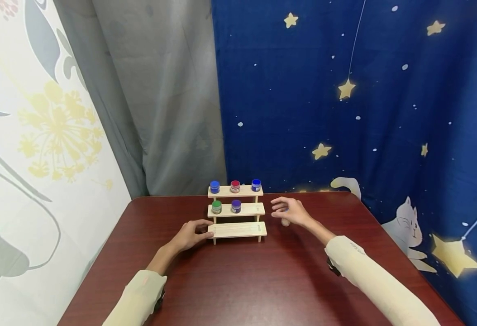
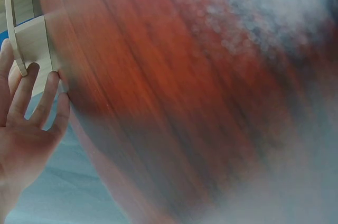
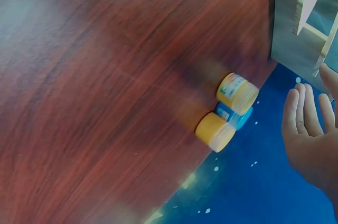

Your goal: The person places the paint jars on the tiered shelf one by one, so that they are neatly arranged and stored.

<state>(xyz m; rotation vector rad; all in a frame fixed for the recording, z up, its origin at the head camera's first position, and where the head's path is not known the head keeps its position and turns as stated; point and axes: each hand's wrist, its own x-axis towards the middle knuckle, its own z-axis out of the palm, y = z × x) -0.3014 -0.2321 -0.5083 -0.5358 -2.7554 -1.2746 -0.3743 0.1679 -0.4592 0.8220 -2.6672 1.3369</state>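
Observation:
A three-step wooden display stand [image 1: 238, 229] stands on the table. My left hand [image 1: 191, 234] holds the left end of its bottom step, thumb toward the front and fingers toward the back. On the top step sit a blue paint jar [image 1: 215, 187], a red one [image 1: 235, 186] and a dark blue one [image 1: 256, 185]. The middle step carries a green jar [image 1: 216, 207] and a violet-blue jar [image 1: 236, 206]. Right of the stand, my right hand [image 1: 291, 211] hovers with relaxed fingers, partly covering a jar [image 1: 285, 222]. Two yellow jars [image 3: 214, 131] and a blue jar [image 3: 244, 119] cluster there in the right wrist view.
The dark red-brown wooden table [image 1: 230, 280] extends in front of the stand. Behind its far edge hang a grey curtain [image 1: 173, 99] and a blue curtain [image 1: 283, 113] with stars. A white patterned surface [image 1: 39, 181] lies along the left.

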